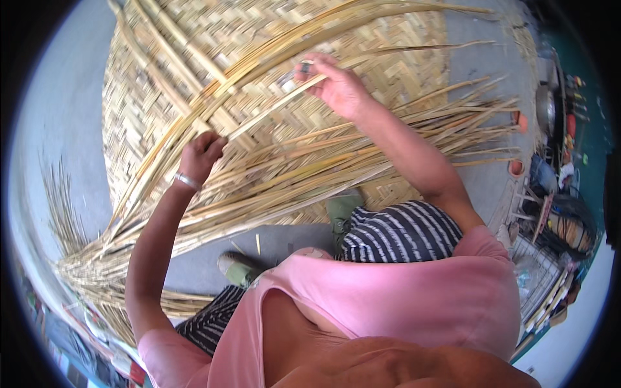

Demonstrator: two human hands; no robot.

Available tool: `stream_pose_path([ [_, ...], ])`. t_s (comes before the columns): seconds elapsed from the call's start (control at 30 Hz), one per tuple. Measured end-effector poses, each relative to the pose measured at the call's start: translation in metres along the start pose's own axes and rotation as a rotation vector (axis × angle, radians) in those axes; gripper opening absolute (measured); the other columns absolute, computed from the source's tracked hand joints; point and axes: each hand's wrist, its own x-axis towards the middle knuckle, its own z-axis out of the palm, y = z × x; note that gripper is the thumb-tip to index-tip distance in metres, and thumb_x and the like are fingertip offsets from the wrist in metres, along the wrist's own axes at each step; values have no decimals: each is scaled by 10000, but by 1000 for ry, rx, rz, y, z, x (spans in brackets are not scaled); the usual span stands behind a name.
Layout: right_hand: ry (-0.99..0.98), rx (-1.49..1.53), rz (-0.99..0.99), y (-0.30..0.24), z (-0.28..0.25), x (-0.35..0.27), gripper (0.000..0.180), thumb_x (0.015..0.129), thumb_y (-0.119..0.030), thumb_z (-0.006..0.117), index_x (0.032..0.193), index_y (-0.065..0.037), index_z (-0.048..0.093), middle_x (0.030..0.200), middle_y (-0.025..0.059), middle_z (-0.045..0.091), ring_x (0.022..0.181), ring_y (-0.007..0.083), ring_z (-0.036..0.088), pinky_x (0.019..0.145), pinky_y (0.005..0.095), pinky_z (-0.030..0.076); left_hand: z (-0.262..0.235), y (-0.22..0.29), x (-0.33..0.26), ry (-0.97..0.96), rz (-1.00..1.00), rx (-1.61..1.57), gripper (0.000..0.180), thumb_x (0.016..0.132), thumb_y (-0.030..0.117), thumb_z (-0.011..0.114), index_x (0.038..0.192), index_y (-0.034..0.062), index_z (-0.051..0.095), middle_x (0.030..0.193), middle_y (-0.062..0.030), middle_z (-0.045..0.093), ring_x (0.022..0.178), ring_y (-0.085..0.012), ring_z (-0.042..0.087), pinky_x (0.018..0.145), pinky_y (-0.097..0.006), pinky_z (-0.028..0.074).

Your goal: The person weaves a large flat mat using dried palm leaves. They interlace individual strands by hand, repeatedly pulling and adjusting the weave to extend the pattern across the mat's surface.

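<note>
A pale flat cane strip [275,107] stretches slantwise between my hands above a large woven mat [362,71]. Its lower left end is pinched in my left hand [199,156], which has a bright band at the wrist. My right hand [337,89], farther off and to the right, has its fingers curled round the other end. A small dark thing shows at those fingertips, too small to name. Long loose split canes [291,168] lie across the mat below my hands. Several curved canes [272,55] arch over it beyond them.
Thick pale canes [162,71] run across the mat at upper left. At lower left, cane ends gather in a dense heap [90,265]. My green shoes [238,268] stand by the mat's near edge. A wire rack [540,284] and assorted clutter line the right side.
</note>
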Motion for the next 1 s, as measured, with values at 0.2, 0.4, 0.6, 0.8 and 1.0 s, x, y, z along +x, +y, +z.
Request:
stream_pose_path([
  [0.2, 54, -223, -126, -14, 25, -7, 211, 1015, -94, 427, 1205, -15, 474, 1003, 145, 654, 847, 213, 711, 722, 338, 598, 0, -4, 7, 42, -24, -77, 219, 935, 236, 661, 863, 29, 658, 681, 11, 591, 631, -72, 534, 613, -239, 454],
  [0.4, 44, -634, -282, 1, 35, -21, 199, 1016, -140, 431, 1143, -17, 522, 815, 136, 654, 635, 183, 685, 622, 316, 568, 10, 55, 20, 114, 363, 10, 410, 895, 271, 730, 1175, -9, 620, 1110, -129, 668, 1028, -212, 634, 878, -333, 511],
  [0.6, -169, -1369, -515, 23, 76, -36, 244, 972, -232, 440, 989, -30, 577, 735, 146, 675, 674, 338, 673, 652, 468, 535, 37, 199, 30, 24, 454, 101, 773, 812, 375, 799, 1381, -22, 457, 1082, -195, 664, 1004, -272, 648, 854, -351, 541],
  [0.8, -396, -1233, -471, 37, 95, -66, 251, 922, -252, 539, 1095, -70, 543, 750, 143, 672, 738, 362, 672, 681, 466, 521, 15, 256, 37, -43, 223, -203, 474, 779, 299, 845, 1071, -18, 649, 773, -39, 648, 627, -73, 563, 550, -219, 456],
  [1.0, -426, -976, -559, 61, 85, -60, 215, 899, -303, 610, 931, -92, 595, 820, 107, 670, 767, 307, 666, 727, 404, 525, -58, 291, -9, 81, 631, -210, 273, 868, 242, 755, 1022, 31, 678, 732, -17, 623, 592, -96, 555, 529, -211, 433],
])
